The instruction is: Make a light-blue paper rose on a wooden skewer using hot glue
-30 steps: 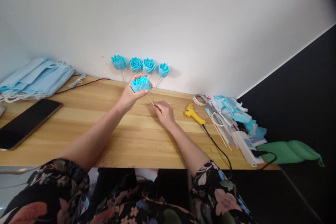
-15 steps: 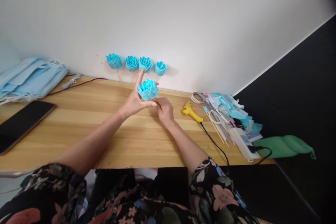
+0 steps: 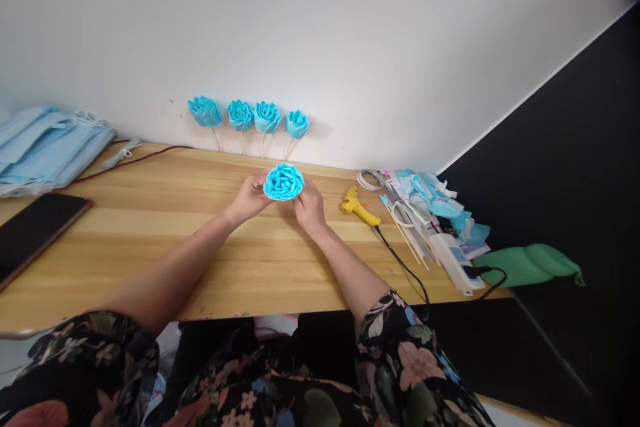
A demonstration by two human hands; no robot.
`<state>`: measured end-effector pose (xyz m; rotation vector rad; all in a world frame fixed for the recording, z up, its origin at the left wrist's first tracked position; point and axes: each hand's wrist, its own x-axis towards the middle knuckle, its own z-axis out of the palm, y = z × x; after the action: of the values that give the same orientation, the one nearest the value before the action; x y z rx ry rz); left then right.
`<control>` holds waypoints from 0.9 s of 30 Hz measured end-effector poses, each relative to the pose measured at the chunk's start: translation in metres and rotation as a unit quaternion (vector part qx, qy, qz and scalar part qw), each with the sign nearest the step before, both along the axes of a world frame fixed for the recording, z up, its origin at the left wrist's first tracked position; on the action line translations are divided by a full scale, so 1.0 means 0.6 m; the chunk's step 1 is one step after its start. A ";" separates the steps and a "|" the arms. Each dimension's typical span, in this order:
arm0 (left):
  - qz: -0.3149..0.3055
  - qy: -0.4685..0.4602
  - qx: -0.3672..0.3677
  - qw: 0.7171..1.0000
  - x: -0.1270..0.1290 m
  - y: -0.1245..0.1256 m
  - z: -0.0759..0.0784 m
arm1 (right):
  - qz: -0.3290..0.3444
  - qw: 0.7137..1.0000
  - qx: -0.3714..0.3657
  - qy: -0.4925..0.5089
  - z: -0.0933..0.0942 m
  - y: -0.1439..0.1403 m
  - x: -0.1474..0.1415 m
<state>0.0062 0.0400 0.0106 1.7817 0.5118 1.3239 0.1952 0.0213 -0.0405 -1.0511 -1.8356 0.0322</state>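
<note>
A blue handmade flower (image 3: 284, 182) is held over the middle of the table, its layered petals facing up toward me. My left hand (image 3: 249, 199) has its fingers curled in at the flower's left underside. On the other side, my right hand (image 3: 311, 207) is closed beneath the bloom. The petals hide the fingertips and the flower's stem. Behind them, several similar blue flowers (image 3: 240, 116) on thin sticks lean in a row against the wall.
A yellow glue gun (image 3: 361, 207) lies to the right, its black cord running to a power strip (image 3: 457, 263). Scissors (image 3: 410, 215), a tape roll (image 3: 371, 179), thin sticks and blue scraps (image 3: 435, 195) lie nearby. On the left are stacked face masks (image 3: 55, 147) and a phone (image 3: 43, 233).
The flower has tipped so its top faces me and sits slightly lower. My left hand's spread fingers have drawn in under it. The whole view has shifted slightly.
</note>
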 end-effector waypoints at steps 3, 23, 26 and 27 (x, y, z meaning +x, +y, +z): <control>0.011 -0.013 0.030 0.999 0.002 0.009 -0.004 | 0.004 1.000 -0.024 0.003 -0.004 0.003 0.000; 0.101 0.060 0.116 0.986 -0.017 0.045 -0.045 | 0.067 0.996 0.010 0.066 0.057 -0.046 -0.030; 0.092 0.063 0.118 0.987 -0.013 0.042 -0.046 | 0.052 0.997 0.023 0.048 0.069 -0.055 -0.031; 0.089 0.062 0.119 0.987 -0.012 0.042 -0.047 | 0.051 0.997 0.026 0.042 0.072 -0.058 -0.032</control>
<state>-0.0010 0.0650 -0.0173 2.0640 0.6155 1.4519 0.1762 -0.0133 0.0025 -0.9062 -1.8024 0.0878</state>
